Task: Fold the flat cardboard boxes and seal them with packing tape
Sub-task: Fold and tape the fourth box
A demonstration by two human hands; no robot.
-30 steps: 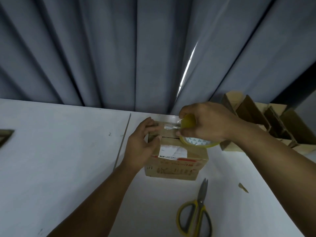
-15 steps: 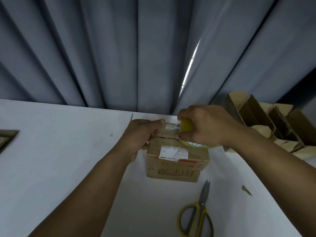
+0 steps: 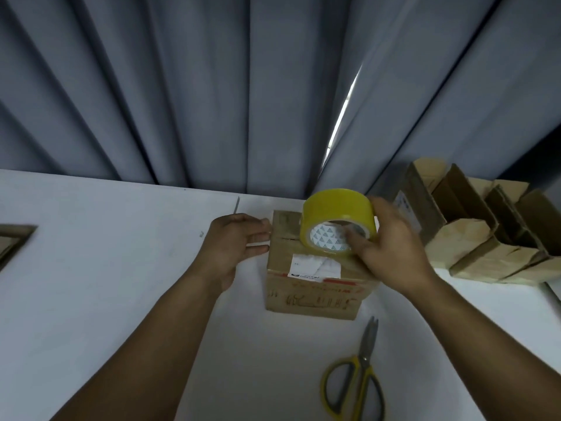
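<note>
A small folded cardboard box (image 3: 315,290) with a white label on top stands on the white table, its top flaps closed. My right hand (image 3: 391,250) holds a yellow roll of packing tape (image 3: 337,214) tilted over the far right part of the box top, fingers curled round the roll's rim and core. My left hand (image 3: 233,241) lies against the box's left side with fairly straight fingers, fingertips pressing near the top edge where a pale strip shows.
Yellow-handled scissors (image 3: 358,381) lie on the table (image 3: 106,268) in front of the box. Several unsealed cardboard boxes (image 3: 485,232) are stacked at the right. A flat cardboard piece (image 3: 12,241) pokes in at the left edge. Grey curtains (image 3: 212,86) hang behind the table.
My right hand lifted and tilted the tape roll so its yellow band now faces me. My left hand slid from the box top down to its left side.
</note>
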